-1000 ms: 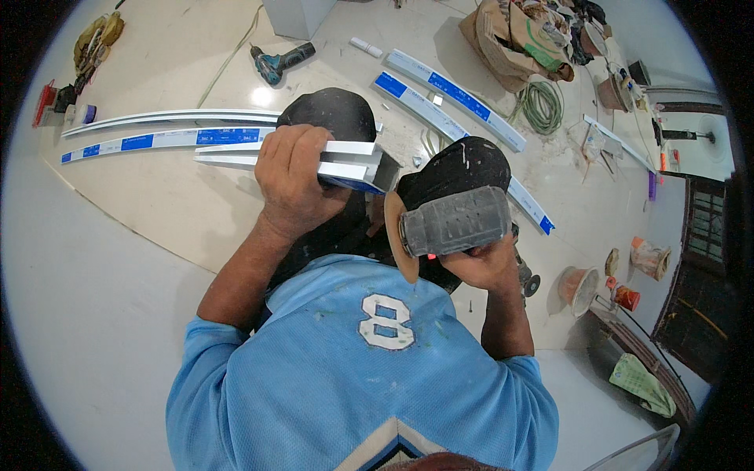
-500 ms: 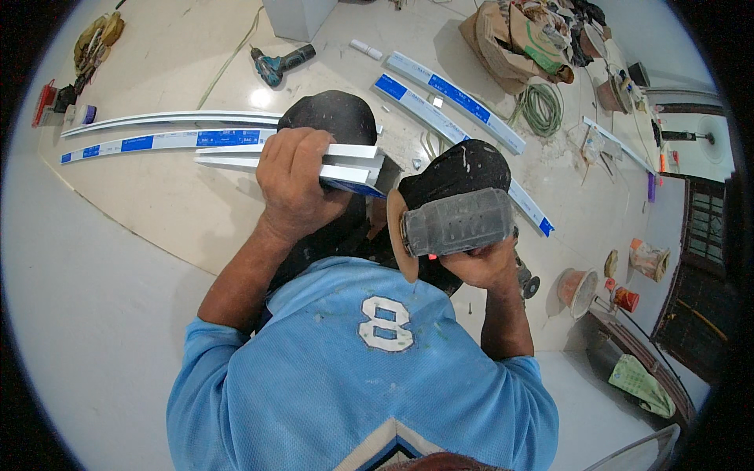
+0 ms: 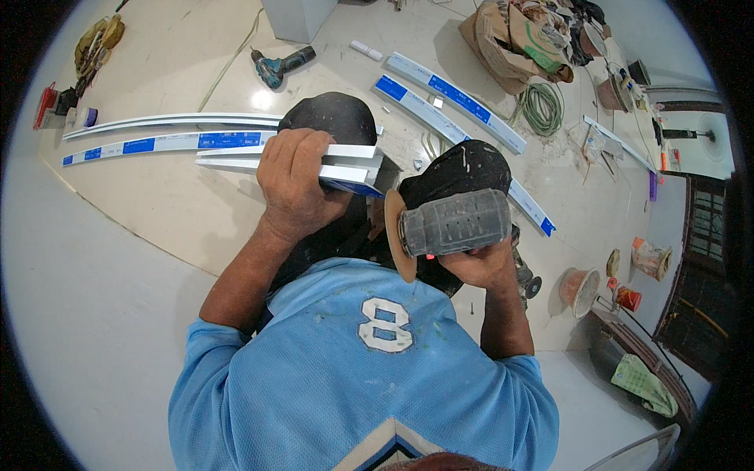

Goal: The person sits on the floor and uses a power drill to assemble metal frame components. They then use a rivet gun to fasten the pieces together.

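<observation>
My left hand [image 3: 295,184] wraps round a white channel profile [image 3: 353,152] with blue film on its lower side, held across my left knee. Its cut end points right. With my right hand [image 3: 481,264] I grip an angle grinder [image 3: 457,221] from below; its dark grey body lies nearly level and hides most of my fingers. The thin tan disc [image 3: 398,235] stands on edge at the grinder's left, its upper rim close by the profile's end. Whether the two touch, I cannot tell.
Long white profiles with blue film [image 3: 169,144] lie at the left, and more profiles [image 3: 463,98] beyond my knees. A cordless drill [image 3: 276,67] rests on the floor ahead. Coiled hose [image 3: 542,110], a brown sack [image 3: 495,47] and a bucket [image 3: 580,290] are to the right.
The grinder's disc has shifted slightly left, closer to the profile's end. My left hand and the profile look almost unmoved.
</observation>
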`<state>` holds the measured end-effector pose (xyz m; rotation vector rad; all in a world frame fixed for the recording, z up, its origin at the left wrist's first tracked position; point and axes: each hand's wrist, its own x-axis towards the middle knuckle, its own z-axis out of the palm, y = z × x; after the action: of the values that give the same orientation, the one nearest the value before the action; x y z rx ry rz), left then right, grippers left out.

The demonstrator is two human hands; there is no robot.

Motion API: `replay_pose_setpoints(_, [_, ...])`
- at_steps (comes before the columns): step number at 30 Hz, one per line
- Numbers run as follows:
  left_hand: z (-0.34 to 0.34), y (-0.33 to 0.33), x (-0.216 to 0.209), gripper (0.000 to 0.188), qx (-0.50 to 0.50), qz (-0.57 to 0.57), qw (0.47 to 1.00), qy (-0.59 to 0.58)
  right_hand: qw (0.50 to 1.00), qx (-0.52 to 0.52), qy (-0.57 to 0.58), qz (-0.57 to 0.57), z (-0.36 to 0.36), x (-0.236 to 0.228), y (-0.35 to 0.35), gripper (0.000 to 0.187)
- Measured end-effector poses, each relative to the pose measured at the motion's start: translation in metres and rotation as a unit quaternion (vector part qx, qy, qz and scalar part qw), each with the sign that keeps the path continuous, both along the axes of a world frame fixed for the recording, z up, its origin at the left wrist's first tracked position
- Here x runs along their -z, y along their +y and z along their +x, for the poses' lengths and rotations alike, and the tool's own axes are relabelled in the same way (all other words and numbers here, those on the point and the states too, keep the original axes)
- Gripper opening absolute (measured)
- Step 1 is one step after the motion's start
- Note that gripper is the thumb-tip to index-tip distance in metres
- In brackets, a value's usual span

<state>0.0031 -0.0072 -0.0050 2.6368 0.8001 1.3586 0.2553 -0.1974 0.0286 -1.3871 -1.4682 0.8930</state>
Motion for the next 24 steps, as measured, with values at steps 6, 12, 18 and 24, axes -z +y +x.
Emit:
replay_pose_setpoints(6, [0.0, 0.0, -0.002, 0.051, 0.0, 0.0, 1.0, -0.003, 0.99, 0.061, 0.102, -0.079, -0.004, -0.002, -0.007, 0.037])
replay_pose_setpoints(12, [0.0, 0.0, -0.004, 0.052, -0.001, -0.002, 1.0, -0.002, 0.999, -0.03, 0.042, -0.001, 0.005, 0.006, -0.002, 0.056])
replay_pose_setpoints(18, [0.0, -0.001, -0.001, 0.053, -0.004, -0.003, 1.0, 0.005, 0.999, 0.003, 0.049, 0.018, -0.001, 0.003, 0.003, 0.034])
replay_pose_setpoints(24, [0.0, -0.001, -0.001, 0.054, -0.002, -0.004, 1.0, 0.007, 0.999, 0.036, 0.021, 0.014, 0.0, 0.012, -0.003, 0.035])
